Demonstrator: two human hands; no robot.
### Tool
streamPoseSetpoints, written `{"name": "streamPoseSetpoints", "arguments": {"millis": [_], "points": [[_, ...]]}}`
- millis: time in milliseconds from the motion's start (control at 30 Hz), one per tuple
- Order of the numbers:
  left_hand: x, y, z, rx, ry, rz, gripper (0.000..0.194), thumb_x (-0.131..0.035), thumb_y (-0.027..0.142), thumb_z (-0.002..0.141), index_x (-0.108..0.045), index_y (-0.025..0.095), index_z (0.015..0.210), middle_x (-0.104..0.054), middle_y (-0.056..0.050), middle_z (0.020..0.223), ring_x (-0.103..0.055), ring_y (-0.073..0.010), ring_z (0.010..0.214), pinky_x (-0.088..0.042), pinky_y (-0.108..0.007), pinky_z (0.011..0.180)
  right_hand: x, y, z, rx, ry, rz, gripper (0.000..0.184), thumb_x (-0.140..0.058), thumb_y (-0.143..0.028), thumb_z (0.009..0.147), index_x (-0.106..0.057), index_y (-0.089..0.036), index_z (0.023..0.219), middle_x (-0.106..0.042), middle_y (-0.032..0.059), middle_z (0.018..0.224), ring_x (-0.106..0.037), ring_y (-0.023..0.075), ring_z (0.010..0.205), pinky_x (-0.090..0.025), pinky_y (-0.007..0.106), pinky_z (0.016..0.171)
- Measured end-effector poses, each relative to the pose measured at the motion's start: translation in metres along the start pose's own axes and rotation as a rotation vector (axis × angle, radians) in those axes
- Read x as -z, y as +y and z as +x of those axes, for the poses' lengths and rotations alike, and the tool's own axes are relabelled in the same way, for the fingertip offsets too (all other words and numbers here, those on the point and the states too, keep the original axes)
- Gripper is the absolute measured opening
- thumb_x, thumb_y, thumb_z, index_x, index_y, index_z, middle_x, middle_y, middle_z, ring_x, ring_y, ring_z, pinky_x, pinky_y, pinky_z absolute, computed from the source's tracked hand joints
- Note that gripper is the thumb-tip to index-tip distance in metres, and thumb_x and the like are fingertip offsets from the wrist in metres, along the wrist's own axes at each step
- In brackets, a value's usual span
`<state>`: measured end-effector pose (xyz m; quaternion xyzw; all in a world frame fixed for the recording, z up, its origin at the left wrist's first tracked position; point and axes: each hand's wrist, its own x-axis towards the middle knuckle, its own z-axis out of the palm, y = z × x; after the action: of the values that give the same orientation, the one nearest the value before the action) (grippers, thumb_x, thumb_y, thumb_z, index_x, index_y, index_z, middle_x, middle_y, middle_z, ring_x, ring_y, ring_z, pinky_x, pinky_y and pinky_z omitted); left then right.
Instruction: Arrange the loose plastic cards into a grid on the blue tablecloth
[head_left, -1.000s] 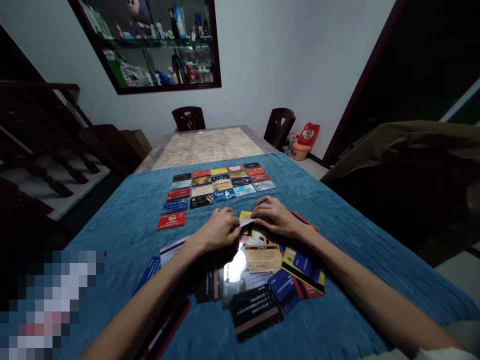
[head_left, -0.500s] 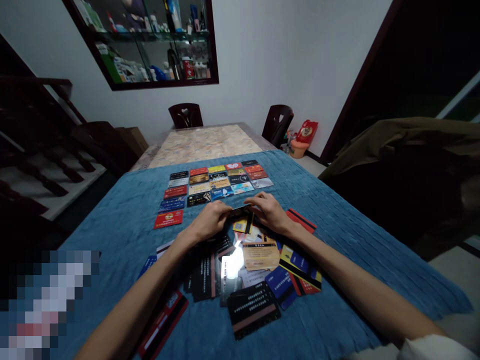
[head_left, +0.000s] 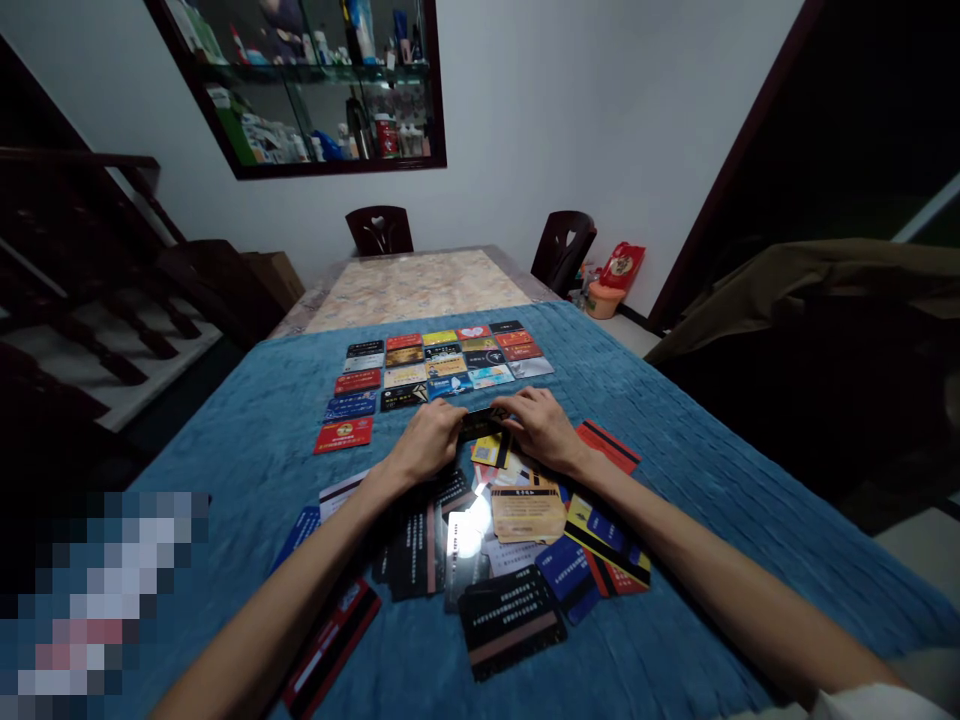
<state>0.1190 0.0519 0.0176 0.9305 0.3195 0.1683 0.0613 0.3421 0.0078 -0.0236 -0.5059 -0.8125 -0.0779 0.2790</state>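
Note:
A dark plastic card (head_left: 478,425) is held between both hands, just above a loose heap. My left hand (head_left: 431,440) pinches its left end, and my right hand (head_left: 538,425) grips the right end with fingers closed. Below lie many scattered cards: a yellow card (head_left: 491,451), a tan card (head_left: 529,514), a black striped card (head_left: 511,622) and a blue card (head_left: 566,575). A dark red card (head_left: 334,645) lies beneath my left forearm. Beyond my hands, cards lie face up in rows, with a red card (head_left: 343,434) at the near left.
A blue cloth (head_left: 247,440) covers the near table, and a patterned tabletop (head_left: 427,285) continues behind it. Two dark chairs stand at the far end, including a right chair (head_left: 562,245). A draped brown cloth (head_left: 810,290) is at the right.
The held card has tilted so more of its dark printed face shows. Both hands stay closed on it in nearly the same place. The view has shifted slightly.

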Motion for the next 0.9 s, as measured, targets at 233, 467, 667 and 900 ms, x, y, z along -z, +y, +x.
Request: {"name": "streamPoseSetpoints", "arguments": {"millis": [233,467,667,900], "points": [[-0.001,0.002,0.0,0.037,0.003,-0.003,0.029,-0.046,0.007,0.088,-0.072,0.015,0.099,-0.07,-0.01,0.089,-0.061,-0.0227,0.089,-0.049,-0.035,0.081,0.002,-0.005,-0.001,0.051,-0.014,-0.105,0.036,-0.059,-0.021,0.089,-0.058,-0.017,0.125,-0.069,0.0121,0.106,-0.052,0.0276,0.099,-0.032,0.041,0.086],[0.007,0.003,0.0,0.068,0.045,-0.014,0.035,-0.044,0.005,0.086,-0.069,0.015,0.108,-0.071,-0.01,0.095,-0.061,-0.0234,0.092,-0.048,-0.037,0.083,0.004,-0.008,0.0,0.076,0.023,-0.141,0.044,-0.06,-0.023,0.087,-0.055,-0.016,0.13,-0.063,0.0148,0.12,-0.049,0.0306,0.107,-0.033,0.044,0.092],[0.016,0.004,0.001,0.072,0.074,0.001,0.034,-0.045,0.003,0.084,-0.069,0.016,0.106,-0.069,-0.008,0.091,-0.06,-0.0227,0.088,-0.047,-0.035,0.08,0.006,-0.01,0.0,0.087,0.066,-0.147,0.047,-0.058,-0.026,0.088,-0.053,-0.019,0.134,-0.058,0.015,0.124,-0.046,0.0322,0.112,-0.035,0.047,0.095],[0.017,0.004,0.0,0.075,0.082,0.004,0.034,-0.047,0.001,0.083,-0.068,0.017,0.103,-0.068,-0.008,0.09,-0.06,-0.0221,0.088,-0.046,-0.033,0.079,0.009,-0.012,0.0,0.106,0.115,-0.203,0.042,-0.056,-0.023,0.089,-0.056,-0.018,0.131,-0.056,0.0154,0.123,-0.044,0.0314,0.114,-0.036,0.045,0.095]]}}
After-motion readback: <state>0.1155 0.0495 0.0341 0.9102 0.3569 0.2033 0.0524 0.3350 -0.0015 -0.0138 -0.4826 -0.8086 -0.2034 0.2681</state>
